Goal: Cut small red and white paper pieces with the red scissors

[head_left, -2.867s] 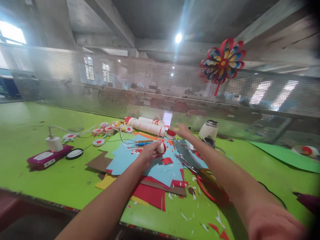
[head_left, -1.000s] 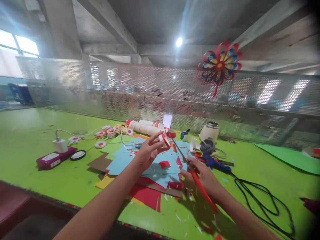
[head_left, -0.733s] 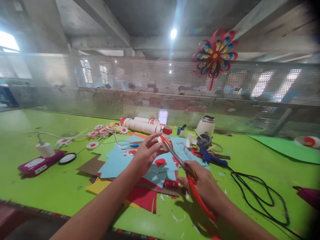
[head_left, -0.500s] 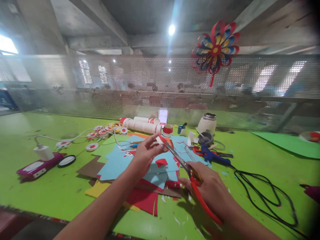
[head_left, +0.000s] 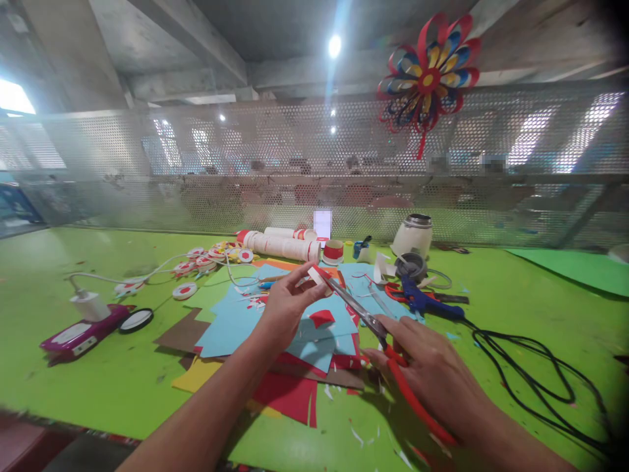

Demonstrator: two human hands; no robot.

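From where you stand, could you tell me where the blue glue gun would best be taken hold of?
Probably by the body of the blue glue gun, coming from above: it lies flat on the green table, and its black cord trails off to the right, so that side is cluttered.

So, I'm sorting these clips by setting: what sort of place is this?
Probably a paper-craft workshop: a green worktable strewn with coloured paper sheets, a perforated metal screen behind it, and a paper pinwheel hung above.

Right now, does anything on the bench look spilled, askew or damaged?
Paper scraps litter the green table near its front edge, and the coloured sheets lie in a skewed pile. A black cable loops loosely at the right. Nothing looks broken; the right hand holds the scissors at the small piece in the left hand.
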